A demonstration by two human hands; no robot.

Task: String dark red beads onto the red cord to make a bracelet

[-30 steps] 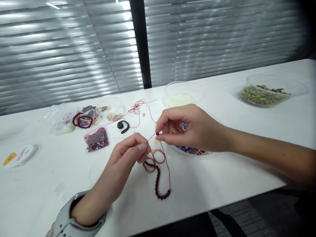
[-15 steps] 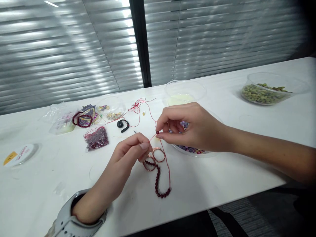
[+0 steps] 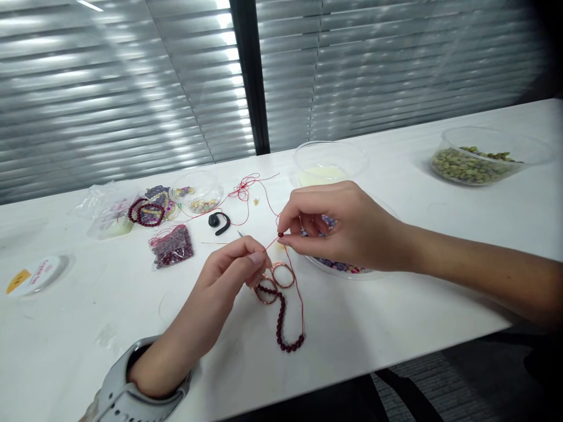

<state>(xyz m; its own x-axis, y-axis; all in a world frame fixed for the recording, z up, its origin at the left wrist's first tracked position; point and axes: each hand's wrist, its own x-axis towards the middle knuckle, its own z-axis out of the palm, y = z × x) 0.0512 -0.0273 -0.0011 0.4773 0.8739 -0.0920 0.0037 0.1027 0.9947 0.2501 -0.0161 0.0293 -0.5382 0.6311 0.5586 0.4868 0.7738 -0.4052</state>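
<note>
My left hand (image 3: 235,271) pinches a thin red cord (image 3: 271,244) between thumb and forefinger. Just to its right, my right hand (image 3: 338,225) holds a small dark red bead (image 3: 280,235) at the fingertips, where the cord meets it. A strand of dark red beads (image 3: 280,328) curves over the table below the hands, with cord running up from its end. Two copper-coloured rings (image 3: 283,275) lie by my left fingertips, one partly under the strand. The scissors' blades, if these rings are handles, are mostly hidden behind my left hand.
Behind my right hand sits a clear dish of purple beads (image 3: 334,265). A bag of dark red beads (image 3: 172,247), a black earpiece (image 3: 219,223) and tangled red cord (image 3: 246,186) lie further left. Green pods fill a clear bowl (image 3: 472,167) at right; a thread spool (image 3: 37,275) is far left.
</note>
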